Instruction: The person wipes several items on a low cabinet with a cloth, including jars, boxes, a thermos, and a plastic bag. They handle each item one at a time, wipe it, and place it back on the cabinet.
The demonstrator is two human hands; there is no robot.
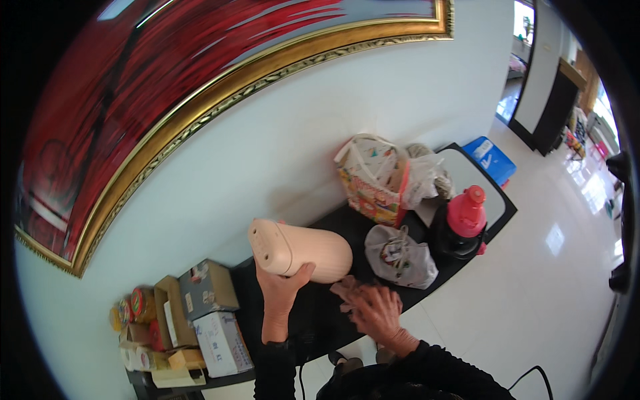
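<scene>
My left hand (281, 287) grips a pale peach appliance (315, 250) with a ribbed body, probably a humidifier. It is tilted, its top with two small holes turned towards the left. Most of my left fingers are hidden behind it. Under my right hand (375, 307) is a crumpled pinkish cloth (345, 290), bunched at the fingertips just beside the appliance's lower end. Both hands are over a long black table (310, 320). Close to my right hand sits a knotted white plastic bag (402, 257) with things inside.
A patterned gift bag (370, 185), a clear plastic bag (422, 185) and a pink-lidded black jug (465, 215) stand on the right. Cardboard boxes (220, 345) and lidded jars (142, 305) crowd the left end. A gold-framed painting (260, 75) hangs above; a blue box (490, 160) is beyond the table.
</scene>
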